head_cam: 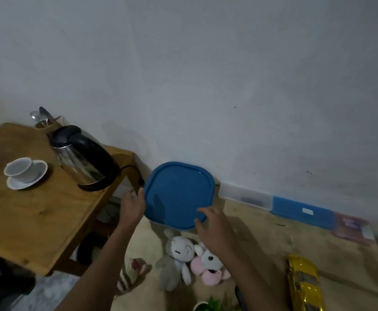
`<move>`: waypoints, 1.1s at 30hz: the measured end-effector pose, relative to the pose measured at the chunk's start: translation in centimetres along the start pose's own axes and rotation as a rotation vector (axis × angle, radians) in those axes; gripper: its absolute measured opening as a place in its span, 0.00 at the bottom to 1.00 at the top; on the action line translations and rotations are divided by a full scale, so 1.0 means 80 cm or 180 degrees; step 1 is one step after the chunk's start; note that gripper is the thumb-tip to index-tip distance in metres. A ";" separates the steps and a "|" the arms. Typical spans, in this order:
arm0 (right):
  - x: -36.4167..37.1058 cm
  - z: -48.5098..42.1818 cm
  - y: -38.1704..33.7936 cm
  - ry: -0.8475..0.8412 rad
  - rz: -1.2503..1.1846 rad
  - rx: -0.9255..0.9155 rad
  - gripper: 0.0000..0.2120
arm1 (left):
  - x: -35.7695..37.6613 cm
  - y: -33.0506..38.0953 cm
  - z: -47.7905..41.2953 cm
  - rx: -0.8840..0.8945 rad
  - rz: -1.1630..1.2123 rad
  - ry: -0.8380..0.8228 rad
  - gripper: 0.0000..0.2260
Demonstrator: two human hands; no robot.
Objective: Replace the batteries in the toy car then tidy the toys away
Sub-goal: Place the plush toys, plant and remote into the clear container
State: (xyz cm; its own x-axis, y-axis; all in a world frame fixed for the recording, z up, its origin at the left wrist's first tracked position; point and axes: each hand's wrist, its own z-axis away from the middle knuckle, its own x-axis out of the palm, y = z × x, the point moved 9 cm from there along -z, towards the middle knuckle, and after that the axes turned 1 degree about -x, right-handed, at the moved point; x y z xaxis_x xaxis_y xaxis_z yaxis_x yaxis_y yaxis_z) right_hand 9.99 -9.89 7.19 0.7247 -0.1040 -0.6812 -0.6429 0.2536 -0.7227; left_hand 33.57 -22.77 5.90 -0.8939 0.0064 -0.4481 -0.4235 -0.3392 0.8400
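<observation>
Holding the blue lid by two sides, you have your left hand curled on its left edge and your right hand with fingertips spread on its near right corner, so the lid stays level; I judge you are either seating it on a storage box or lifting it off, though whatever lies under it is hidden. From the head camera, the lid hangs over the floor close to the wall, just right of the wooden table, whose far right corner carries the kettle, with a cup and saucer nearer its left edge. Two plush rabbits, a grey-white rabbit and a pink rabbit, lie touching on the floor below the lid, seemingly waiting to be put away. No toy car can be made out with certainty; a yellow shiny object lies at the lower right, too unclear to name.
</observation>
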 end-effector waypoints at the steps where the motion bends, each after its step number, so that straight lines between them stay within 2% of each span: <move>1: 0.017 -0.007 -0.015 -0.0032 0.0160 -0.0048 0.19 | 0.001 -0.009 -0.007 -0.0088 -0.0024 -0.0148 0.26; 4: 0.069 -0.024 -0.058 -0.0268 0.0732 -0.0186 0.24 | 0.009 -0.033 -0.028 -0.0258 0.0007 -0.0581 0.23; 8: 0.137 -0.053 -0.090 -0.0897 0.1357 -0.0182 0.30 | 0.016 -0.050 -0.057 -0.0470 0.0378 -0.0960 0.12; 14: 0.175 -0.082 -0.109 -0.1005 0.1986 0.0120 0.33 | 0.022 -0.062 -0.058 -0.0745 0.0727 -0.1238 0.09; 22: 0.175 -0.090 -0.118 -0.1046 0.1871 0.0301 0.30 | 0.028 -0.061 -0.058 -0.0821 0.0851 -0.1501 0.09; 28: 0.164 -0.092 -0.127 -0.1206 0.1817 0.0174 0.28 | 0.032 -0.064 -0.053 -0.0993 0.1044 -0.1564 0.14; 33: 0.127 -0.090 -0.150 -0.1104 0.1493 0.0001 0.24 | 0.033 -0.055 -0.049 -0.0720 0.0973 -0.1620 0.14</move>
State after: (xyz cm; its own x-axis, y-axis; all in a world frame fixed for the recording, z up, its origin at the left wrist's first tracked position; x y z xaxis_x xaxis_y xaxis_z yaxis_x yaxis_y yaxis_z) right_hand 23.31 -20.89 8.13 0.4014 0.3404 -0.8503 -0.9147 0.1967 -0.3530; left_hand 33.64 -24.95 -0.18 -0.9509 0.3053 0.0501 -0.1464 -0.5865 0.7966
